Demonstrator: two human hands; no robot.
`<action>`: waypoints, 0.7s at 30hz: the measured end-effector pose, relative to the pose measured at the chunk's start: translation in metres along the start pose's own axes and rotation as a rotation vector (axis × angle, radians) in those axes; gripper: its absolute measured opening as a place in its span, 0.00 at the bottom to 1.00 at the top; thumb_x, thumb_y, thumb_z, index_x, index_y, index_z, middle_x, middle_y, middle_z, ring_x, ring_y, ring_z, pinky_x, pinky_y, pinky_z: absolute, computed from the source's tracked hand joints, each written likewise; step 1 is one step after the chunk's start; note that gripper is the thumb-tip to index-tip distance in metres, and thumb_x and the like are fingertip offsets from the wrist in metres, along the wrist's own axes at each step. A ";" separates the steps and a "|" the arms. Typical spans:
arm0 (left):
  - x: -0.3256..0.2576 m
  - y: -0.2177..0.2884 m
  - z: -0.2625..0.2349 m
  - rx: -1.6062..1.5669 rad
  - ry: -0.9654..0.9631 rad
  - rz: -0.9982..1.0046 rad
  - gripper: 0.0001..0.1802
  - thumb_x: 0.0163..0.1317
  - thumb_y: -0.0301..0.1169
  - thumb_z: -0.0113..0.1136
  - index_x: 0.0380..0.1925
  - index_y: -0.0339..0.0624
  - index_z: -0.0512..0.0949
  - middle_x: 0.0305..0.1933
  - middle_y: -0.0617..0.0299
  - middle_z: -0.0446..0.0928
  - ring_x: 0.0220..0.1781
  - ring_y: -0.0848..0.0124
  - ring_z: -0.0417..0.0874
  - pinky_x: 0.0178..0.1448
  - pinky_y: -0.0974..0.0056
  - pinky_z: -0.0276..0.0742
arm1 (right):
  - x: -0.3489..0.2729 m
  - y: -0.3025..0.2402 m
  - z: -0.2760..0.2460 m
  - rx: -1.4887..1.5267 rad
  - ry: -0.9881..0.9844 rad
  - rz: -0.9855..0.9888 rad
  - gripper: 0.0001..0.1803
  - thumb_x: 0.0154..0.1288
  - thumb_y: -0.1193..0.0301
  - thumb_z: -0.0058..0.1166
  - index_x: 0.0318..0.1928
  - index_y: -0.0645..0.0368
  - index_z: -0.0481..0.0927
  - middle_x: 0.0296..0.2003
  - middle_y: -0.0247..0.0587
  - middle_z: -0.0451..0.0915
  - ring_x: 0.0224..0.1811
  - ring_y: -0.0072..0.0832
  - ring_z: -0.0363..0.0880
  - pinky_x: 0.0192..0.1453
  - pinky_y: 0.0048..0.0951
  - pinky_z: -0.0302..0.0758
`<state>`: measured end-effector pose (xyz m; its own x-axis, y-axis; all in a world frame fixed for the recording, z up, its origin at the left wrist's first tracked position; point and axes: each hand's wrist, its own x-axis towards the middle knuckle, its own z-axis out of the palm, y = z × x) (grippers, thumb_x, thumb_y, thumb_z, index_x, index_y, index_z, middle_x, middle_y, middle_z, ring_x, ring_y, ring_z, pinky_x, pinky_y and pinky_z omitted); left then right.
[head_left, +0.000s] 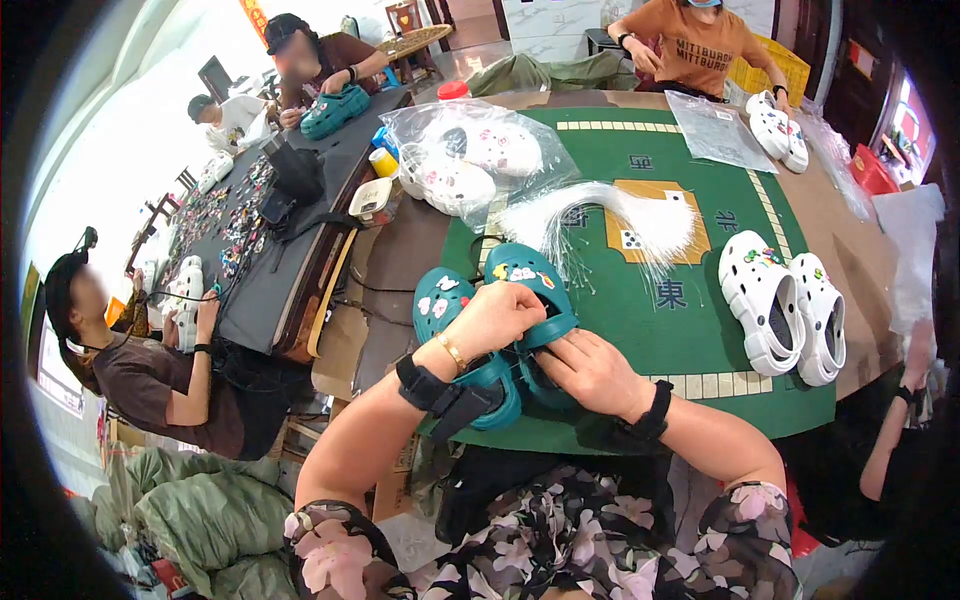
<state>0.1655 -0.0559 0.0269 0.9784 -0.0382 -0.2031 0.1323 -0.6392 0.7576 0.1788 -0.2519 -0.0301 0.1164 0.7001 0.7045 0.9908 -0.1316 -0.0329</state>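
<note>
Clear plastic bag (553, 150) containing white charm-studded foam clogs (462, 185), teal charm-studded foam clogs (528, 262) over near edge of green printed mat (720, 415), left hand (505, 315) bunched at one's opening, hold unclear, right hand (595, 370) curled around its strap side.

Incl. L teal clog (427, 325) w/ white charms (447, 283), toe twd 11 o'clk, & R teal clog (537, 259) beside at 2 o'clk.
</note>
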 end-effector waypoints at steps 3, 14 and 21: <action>-0.006 -0.006 0.000 -0.106 0.172 0.089 0.10 0.61 0.31 0.59 0.32 0.33 0.81 0.25 0.65 0.80 0.24 0.80 0.76 0.30 0.71 0.73 | -0.005 -0.001 -0.011 0.096 0.090 0.083 0.12 0.47 0.78 0.57 0.37 0.60 0.78 0.39 0.42 0.79 0.40 0.38 0.79 0.46 0.36 0.76; -0.032 0.015 -0.003 -0.360 0.285 0.148 0.09 0.64 0.29 0.59 0.37 0.34 0.80 0.31 0.67 0.80 0.29 0.82 0.76 0.34 0.75 0.73 | 0.051 0.005 -0.006 0.795 0.276 0.804 0.10 0.61 0.76 0.58 0.43 0.64 0.78 0.33 0.41 0.82 0.32 0.26 0.80 0.39 0.27 0.77; -0.039 0.004 -0.008 -0.337 0.390 0.177 0.09 0.64 0.27 0.58 0.40 0.34 0.82 0.31 0.66 0.80 0.30 0.81 0.76 0.35 0.74 0.74 | 0.052 0.012 0.004 0.902 0.334 0.908 0.05 0.62 0.75 0.56 0.37 0.64 0.80 0.27 0.33 0.81 0.29 0.15 0.75 0.34 0.20 0.73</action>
<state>0.1294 -0.0505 0.0428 0.9682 0.2059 0.1419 -0.0587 -0.3644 0.9294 0.1966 -0.2143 0.0033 0.8650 0.3887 0.3173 0.2838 0.1425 -0.9482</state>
